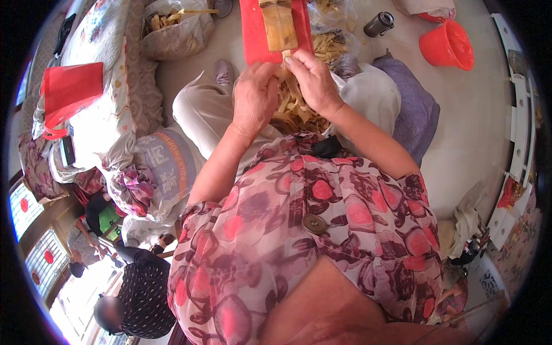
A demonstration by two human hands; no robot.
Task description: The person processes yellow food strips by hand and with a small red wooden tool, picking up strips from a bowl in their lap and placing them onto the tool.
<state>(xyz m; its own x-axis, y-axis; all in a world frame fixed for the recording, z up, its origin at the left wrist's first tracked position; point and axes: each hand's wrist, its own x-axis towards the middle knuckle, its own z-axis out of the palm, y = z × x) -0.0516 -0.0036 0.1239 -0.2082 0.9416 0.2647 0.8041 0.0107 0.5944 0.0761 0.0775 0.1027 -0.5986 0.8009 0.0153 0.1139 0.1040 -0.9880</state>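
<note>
Between my left hand (257,97) and my right hand (314,82) runs a pale yellow dried strip (284,71), pinched by the fingers of both. The hands almost meet, just in front of a red board (256,43). On that board lie broad, flat yellow-brown dried pieces (281,31), probably plant sheaths or leaves. Below my hands, between the legs, is a heap of curled yellow strips (297,113). The exact material of the strips cannot be told.
Clear plastic bags of similar strips stand at the left (177,39) and right (330,45) of the board. A dark bottle (379,24) and a red bucket (446,45) are farther right. Beside my left leg is a printed woven sack (166,166). Other people (144,293) are at lower left.
</note>
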